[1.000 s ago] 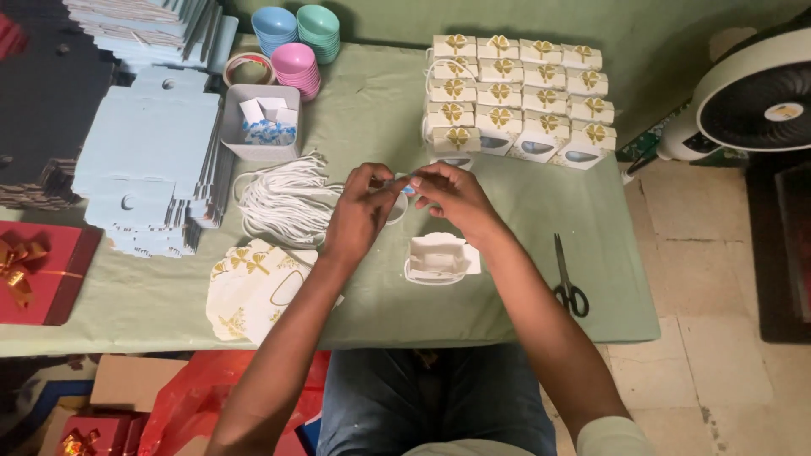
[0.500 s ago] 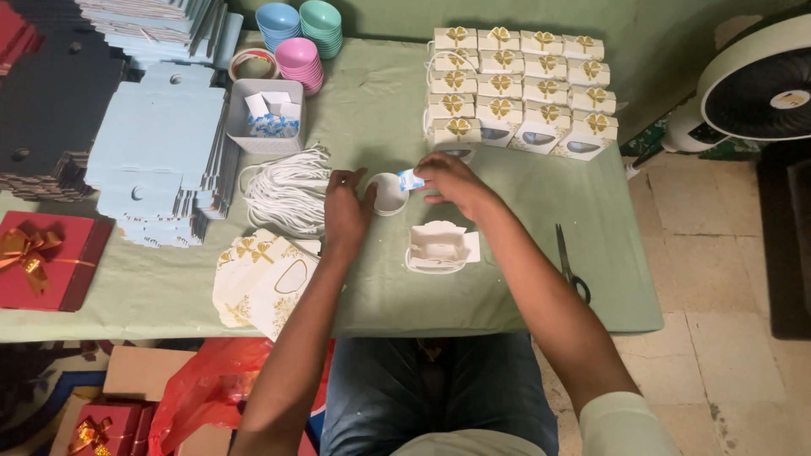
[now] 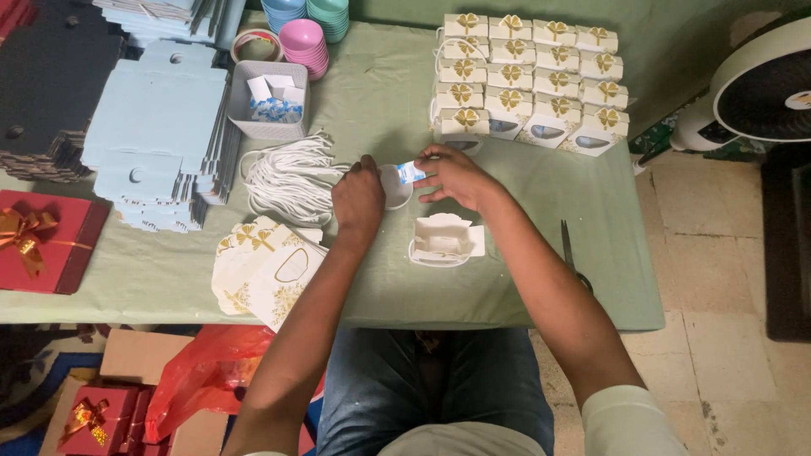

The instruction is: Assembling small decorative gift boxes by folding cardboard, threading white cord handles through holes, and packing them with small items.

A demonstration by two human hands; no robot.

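Note:
My left hand (image 3: 358,196) rests on the green table, fingers curled onto the edge of a small white round cup (image 3: 395,187). Over that cup, my right hand (image 3: 454,173) pinches a small blue-and-white packet (image 3: 410,171). An open white gift box (image 3: 443,240) lies just in front of my right hand. A bundle of white cord handles (image 3: 291,175) lies left of my left hand, and a pile of flat white-and-gold box blanks (image 3: 264,268) sits near the front edge.
Finished white boxes with gold bows (image 3: 528,76) stand in rows at the back right. A grey tray of packets (image 3: 268,99), stacked pastel cups (image 3: 302,42), light blue card stacks (image 3: 156,127), scissors (image 3: 570,255), a red box (image 3: 42,241) and a fan (image 3: 760,84) surround them.
Both hands have lowered toward the table. My left hand now holds the white cup down on the cloth while my right hand holds the packet over it.

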